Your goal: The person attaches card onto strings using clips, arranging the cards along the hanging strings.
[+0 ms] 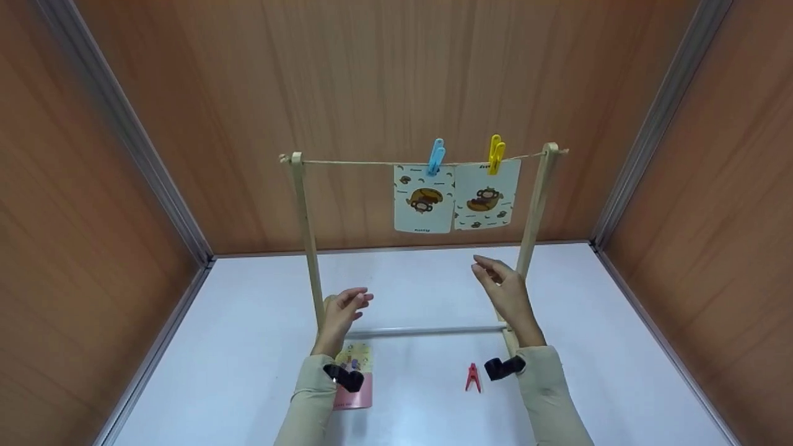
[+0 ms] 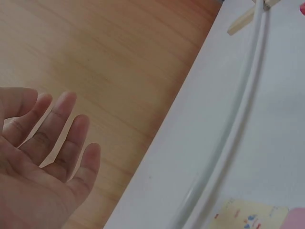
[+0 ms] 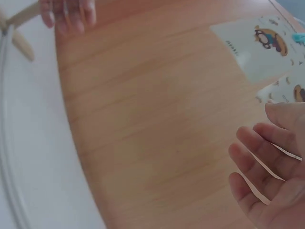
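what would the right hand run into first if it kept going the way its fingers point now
Probably the two hanging cards. The right hand is open, fingers aimed up and away toward the right card under the yellow peg. Nothing shows between them, though depth is hard to judge; it could pass below and reach the wooden back wall.

1. Left hand (image 1: 344,311) is raised, fingers loosely spread, its grip empty (palm shows at the wrist camera).
2. Right hand (image 1: 507,292) is lifted higher, fingers relaxed, holding nothing.
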`<move>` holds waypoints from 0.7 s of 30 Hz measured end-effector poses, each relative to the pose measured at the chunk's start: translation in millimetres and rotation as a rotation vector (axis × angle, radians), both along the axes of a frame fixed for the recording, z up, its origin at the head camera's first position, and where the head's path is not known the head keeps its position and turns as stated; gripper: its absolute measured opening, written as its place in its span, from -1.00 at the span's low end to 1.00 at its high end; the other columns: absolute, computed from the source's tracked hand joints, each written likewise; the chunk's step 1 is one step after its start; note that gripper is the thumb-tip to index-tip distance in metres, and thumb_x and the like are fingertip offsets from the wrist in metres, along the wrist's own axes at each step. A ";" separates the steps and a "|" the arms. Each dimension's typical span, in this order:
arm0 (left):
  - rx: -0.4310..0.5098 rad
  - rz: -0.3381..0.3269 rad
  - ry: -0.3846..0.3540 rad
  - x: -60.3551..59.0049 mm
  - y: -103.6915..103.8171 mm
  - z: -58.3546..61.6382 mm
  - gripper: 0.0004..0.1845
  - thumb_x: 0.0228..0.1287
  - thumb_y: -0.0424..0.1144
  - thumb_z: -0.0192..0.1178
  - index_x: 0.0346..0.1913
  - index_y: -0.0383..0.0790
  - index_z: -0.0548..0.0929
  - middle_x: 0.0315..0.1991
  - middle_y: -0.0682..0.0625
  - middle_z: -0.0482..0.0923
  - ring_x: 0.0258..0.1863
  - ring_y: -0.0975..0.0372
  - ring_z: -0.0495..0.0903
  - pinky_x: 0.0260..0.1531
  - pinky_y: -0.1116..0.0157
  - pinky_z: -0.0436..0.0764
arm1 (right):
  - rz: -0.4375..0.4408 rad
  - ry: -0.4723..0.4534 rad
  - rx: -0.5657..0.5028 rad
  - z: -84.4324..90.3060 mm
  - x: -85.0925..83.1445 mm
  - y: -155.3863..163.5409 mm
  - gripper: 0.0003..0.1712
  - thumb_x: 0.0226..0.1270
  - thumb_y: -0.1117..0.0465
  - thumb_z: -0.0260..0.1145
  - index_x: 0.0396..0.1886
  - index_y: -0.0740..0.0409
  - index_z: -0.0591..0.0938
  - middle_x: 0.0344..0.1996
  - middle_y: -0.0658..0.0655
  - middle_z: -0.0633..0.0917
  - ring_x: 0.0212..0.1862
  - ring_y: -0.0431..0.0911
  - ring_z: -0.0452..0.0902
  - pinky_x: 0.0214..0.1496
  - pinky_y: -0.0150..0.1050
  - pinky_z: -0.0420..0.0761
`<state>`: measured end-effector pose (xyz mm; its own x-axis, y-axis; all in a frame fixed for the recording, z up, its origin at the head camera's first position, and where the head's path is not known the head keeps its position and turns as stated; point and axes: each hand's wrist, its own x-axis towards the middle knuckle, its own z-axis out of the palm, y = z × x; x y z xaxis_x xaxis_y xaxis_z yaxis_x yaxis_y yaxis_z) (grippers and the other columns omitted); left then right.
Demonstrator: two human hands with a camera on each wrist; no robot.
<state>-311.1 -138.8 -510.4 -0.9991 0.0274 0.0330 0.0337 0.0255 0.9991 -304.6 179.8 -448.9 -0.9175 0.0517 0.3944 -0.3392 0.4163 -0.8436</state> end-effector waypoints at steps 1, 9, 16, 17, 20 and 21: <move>-0.015 0.000 -0.005 0.4 -2.8 -5.4 -0.64 0.48 -0.27 -0.02 0.17 -0.47 0.46 0.06 -0.31 0.59 0.12 -0.13 0.51 0.18 -0.06 0.44 | 0.003 -0.012 -0.002 -5.5 0.6 0.8 -0.63 0.37 0.08 0.26 0.09 0.12 0.64 -0.06 0.15 0.71 -0.12 -0.13 0.59 -0.05 -0.39 0.54; -0.114 0.026 -0.066 3.2 -24.1 -58.0 -0.60 0.44 -0.16 0.06 0.14 -0.43 0.49 0.02 -0.25 0.60 0.07 -0.01 0.53 0.19 -0.03 0.42 | 0.014 -0.137 0.023 -45.8 9.2 6.7 -0.62 0.37 0.07 0.26 0.08 0.17 0.64 -0.11 0.11 0.71 -0.15 -0.19 0.56 -0.07 -0.37 0.53; -0.214 0.038 -0.123 9.8 -34.4 -74.3 -0.68 0.42 -0.23 0.07 0.09 -0.38 0.54 -0.03 -0.15 0.60 0.08 0.02 0.52 0.19 0.00 0.41 | 0.013 -0.197 0.026 -77.6 17.8 9.2 -0.65 0.35 0.11 0.28 0.01 0.23 0.66 -0.18 0.13 0.71 -0.21 -0.23 0.53 -0.14 -0.39 0.51; -0.239 0.037 -0.126 10.5 -35.4 -75.3 -0.68 0.41 -0.22 0.08 0.08 -0.37 0.55 -0.03 -0.13 0.59 0.07 0.04 0.52 0.17 0.02 0.43 | 0.015 -0.204 0.031 -82.3 19.0 9.7 -0.65 0.35 0.11 0.28 0.00 0.23 0.66 -0.20 0.13 0.71 -0.22 -0.24 0.53 -0.16 -0.38 0.51; -0.338 0.033 -0.117 11.0 -38.3 -78.3 -0.70 0.40 -0.21 0.11 0.06 -0.33 0.58 -0.06 -0.11 0.59 -0.02 0.09 0.52 0.06 0.09 0.47 | 0.025 -0.257 0.037 -94.6 22.4 11.3 -0.66 0.34 0.10 0.28 -0.01 0.21 0.67 -0.22 0.10 0.72 -0.22 -0.23 0.54 -0.18 -0.40 0.52; -0.369 0.032 -0.114 10.6 -39.4 -78.9 -0.71 0.39 -0.21 0.12 0.05 -0.32 0.59 -0.08 -0.10 0.59 -0.04 0.11 0.51 0.03 0.12 0.46 | 0.030 -0.268 0.039 -98.5 23.3 11.8 -0.66 0.34 0.11 0.28 -0.01 0.22 0.67 -0.23 0.11 0.72 -0.22 -0.21 0.55 -0.19 -0.39 0.53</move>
<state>-300.4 -178.2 -589.3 -0.9963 -0.0151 -0.0848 -0.0841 0.3832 0.9198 -281.3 191.6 -547.4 -0.9902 0.0129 0.1388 -0.1188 0.4431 -0.8886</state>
